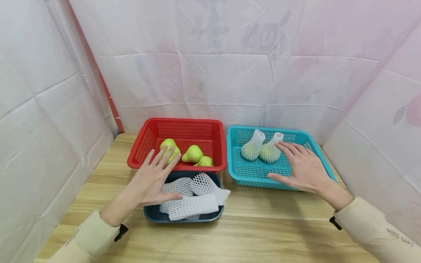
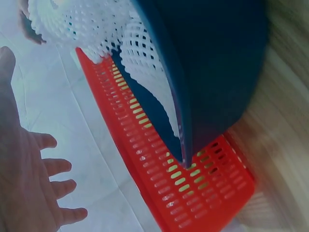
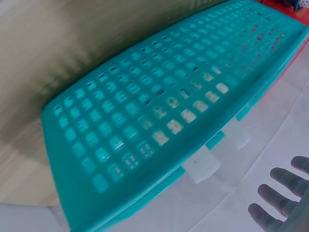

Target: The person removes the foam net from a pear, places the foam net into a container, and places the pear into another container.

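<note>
Fingers spread, the left hand (image 1: 149, 184) hovers over the dark blue bin (image 1: 152, 215) and the near edge of the red basket (image 1: 220, 146), holding nothing. White foam net sleeves (image 1: 194, 206) lie in the bin. Several green pears (image 1: 193, 153) rest in the red basket, one partly behind the left fingers. Over the right part of the teal basket (image 1: 236, 171), the right hand (image 1: 304, 170) is spread and empty. Two pears in white nets (image 1: 251, 149) (image 1: 270, 152) lie side by side in that basket. Both wrist views show straight, separated fingers.
All three containers stand on a wooden table (image 1: 256, 233), red and teal side by side at the back, the bin in front of the red one. White printed sheets (image 1: 213, 80) hang behind and on both sides.
</note>
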Demonstrator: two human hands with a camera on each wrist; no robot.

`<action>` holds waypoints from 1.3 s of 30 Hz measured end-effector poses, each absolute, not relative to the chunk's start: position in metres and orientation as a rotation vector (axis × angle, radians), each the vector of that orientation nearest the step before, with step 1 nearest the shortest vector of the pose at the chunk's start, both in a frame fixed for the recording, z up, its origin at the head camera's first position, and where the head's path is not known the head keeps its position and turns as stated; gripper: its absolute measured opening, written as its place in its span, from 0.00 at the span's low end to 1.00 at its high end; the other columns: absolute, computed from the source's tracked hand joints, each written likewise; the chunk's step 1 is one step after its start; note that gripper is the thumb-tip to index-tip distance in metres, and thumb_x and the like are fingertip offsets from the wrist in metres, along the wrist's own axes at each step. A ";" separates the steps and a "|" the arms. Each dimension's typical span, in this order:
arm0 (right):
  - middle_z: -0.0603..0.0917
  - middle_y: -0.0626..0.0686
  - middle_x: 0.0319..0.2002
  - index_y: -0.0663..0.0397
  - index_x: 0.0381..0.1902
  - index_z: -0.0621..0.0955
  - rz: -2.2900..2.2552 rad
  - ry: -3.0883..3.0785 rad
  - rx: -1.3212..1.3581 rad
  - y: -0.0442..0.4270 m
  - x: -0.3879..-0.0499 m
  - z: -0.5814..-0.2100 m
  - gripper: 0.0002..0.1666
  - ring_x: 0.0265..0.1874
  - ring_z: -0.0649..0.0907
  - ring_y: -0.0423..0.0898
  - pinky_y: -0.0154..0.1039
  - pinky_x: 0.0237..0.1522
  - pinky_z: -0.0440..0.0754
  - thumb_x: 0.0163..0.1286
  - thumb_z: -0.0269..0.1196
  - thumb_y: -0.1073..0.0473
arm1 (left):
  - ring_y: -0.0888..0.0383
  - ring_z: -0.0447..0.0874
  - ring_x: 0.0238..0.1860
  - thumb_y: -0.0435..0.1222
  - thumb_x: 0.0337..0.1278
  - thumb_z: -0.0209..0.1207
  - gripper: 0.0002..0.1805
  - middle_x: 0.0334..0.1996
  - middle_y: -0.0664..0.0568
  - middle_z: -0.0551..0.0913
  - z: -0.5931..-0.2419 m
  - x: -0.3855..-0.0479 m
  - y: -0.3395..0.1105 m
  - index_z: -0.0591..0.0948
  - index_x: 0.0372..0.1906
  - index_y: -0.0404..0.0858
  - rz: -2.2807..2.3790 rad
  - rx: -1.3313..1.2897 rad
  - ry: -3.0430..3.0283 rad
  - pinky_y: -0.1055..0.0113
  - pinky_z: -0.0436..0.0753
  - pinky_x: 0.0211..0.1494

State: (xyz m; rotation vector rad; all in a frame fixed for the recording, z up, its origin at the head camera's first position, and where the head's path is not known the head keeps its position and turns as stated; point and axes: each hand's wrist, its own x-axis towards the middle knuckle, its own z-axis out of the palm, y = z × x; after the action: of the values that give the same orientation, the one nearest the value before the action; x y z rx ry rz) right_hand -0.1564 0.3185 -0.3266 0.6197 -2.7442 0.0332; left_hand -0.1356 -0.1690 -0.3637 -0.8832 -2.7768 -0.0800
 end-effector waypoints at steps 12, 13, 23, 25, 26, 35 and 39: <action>0.77 0.68 0.71 0.55 0.78 0.68 0.006 -2.913 0.493 0.341 -0.184 -0.325 0.61 0.69 0.74 0.71 0.76 0.63 0.73 0.60 0.66 0.21 | 0.37 0.48 0.87 0.79 0.48 0.58 0.66 0.87 0.42 0.52 -0.373 -0.125 -0.167 0.57 0.85 0.43 -0.067 -0.925 -2.739 0.33 0.57 0.84; 0.77 0.69 0.71 0.55 0.79 0.68 0.008 -2.935 0.477 0.343 -0.187 -0.326 0.62 0.70 0.74 0.71 0.77 0.63 0.73 0.61 0.65 0.20 | 0.37 0.48 0.87 0.79 0.47 0.58 0.67 0.87 0.42 0.51 -0.373 -0.125 -0.166 0.57 0.85 0.43 -0.068 -0.925 -2.739 0.33 0.57 0.85; 0.73 0.71 0.74 0.59 0.80 0.66 -0.050 -3.066 0.404 0.363 -0.224 -0.328 0.64 0.71 0.73 0.75 0.74 0.55 0.81 0.63 0.59 0.17 | 0.36 0.57 0.84 0.79 0.45 0.60 0.67 0.85 0.42 0.57 -0.379 -0.122 -0.166 0.61 0.84 0.42 -0.048 -0.945 -2.678 0.33 0.61 0.83; 0.73 0.72 0.73 0.60 0.79 0.66 -0.065 -3.091 0.402 0.367 -0.232 -0.329 0.65 0.70 0.73 0.75 0.73 0.54 0.82 0.63 0.59 0.16 | 0.36 0.57 0.84 0.80 0.45 0.60 0.67 0.85 0.42 0.57 -0.380 -0.122 -0.165 0.61 0.84 0.42 -0.050 -0.949 -2.680 0.33 0.60 0.83; 0.73 0.72 0.73 0.61 0.79 0.66 -0.073 -3.104 0.402 0.369 -0.235 -0.330 0.65 0.70 0.73 0.76 0.73 0.53 0.82 0.63 0.58 0.16 | 0.36 0.57 0.84 0.80 0.44 0.59 0.67 0.85 0.42 0.57 -0.380 -0.122 -0.165 0.61 0.84 0.42 -0.049 -0.949 -2.679 0.33 0.60 0.83; 0.69 0.74 0.75 0.65 0.79 0.65 -0.106 -3.232 0.383 0.384 -0.268 -0.340 0.68 0.72 0.68 0.78 0.78 0.59 0.77 0.63 0.55 0.14 | 0.37 0.59 0.84 0.80 0.43 0.60 0.68 0.85 0.41 0.59 -0.382 -0.122 -0.166 0.62 0.83 0.41 -0.031 -0.948 -2.662 0.34 0.63 0.82; 0.68 0.75 0.75 0.66 0.79 0.65 -0.128 -3.265 0.387 0.385 -0.279 -0.346 0.70 0.73 0.66 0.78 0.79 0.61 0.74 0.62 0.53 0.12 | 0.38 0.58 0.84 0.80 0.43 0.60 0.68 0.85 0.41 0.59 -0.380 -0.121 -0.166 0.62 0.83 0.41 -0.034 -0.953 -2.669 0.34 0.62 0.83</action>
State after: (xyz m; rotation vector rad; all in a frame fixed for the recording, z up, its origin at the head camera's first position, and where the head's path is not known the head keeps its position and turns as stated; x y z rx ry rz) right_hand -0.2788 0.3852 -0.3456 0.3875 -3.2651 -0.1278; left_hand -0.1214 -0.1658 -0.3805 -0.9533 -2.6690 -0.0338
